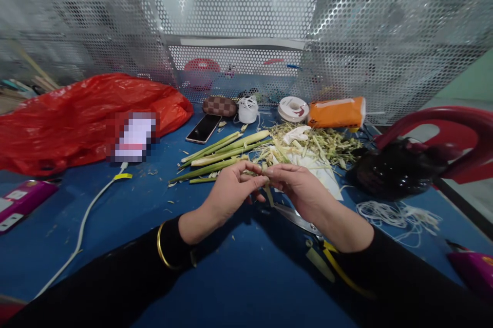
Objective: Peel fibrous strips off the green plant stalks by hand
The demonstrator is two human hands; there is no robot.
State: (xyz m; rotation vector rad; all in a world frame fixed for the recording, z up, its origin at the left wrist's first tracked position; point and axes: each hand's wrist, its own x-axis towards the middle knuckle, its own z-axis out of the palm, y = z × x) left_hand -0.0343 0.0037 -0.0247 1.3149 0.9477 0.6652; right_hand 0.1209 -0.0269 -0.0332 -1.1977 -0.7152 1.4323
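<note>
My left hand (227, 189) and my right hand (306, 192) meet over the middle of the blue table, fingertips pinched together. A narrow pale-green plant strip (269, 195) hangs down from between them; its upper part is hidden by the fingers. Under my right hand and forearm lie scissors (296, 219) with yellow handles, partly covered. Just beyond my left hand rests a bundle of green stalks (217, 157). Shredded plant pieces (335, 146) are heaped behind my right hand, beside a white sheet (334, 181). A short leaf piece (320, 265) lies near the scissors' handles.
Left are a red plastic bag (77, 112), a blurred-screen phone (134, 138) on a white cable (85, 223), and a purple power strip (26, 202). Behind stand a dark phone (205, 128), checkered case (219, 106), white spool (293, 109) and orange packet (335, 112). Right: dark pot (396, 171), white string (389, 215).
</note>
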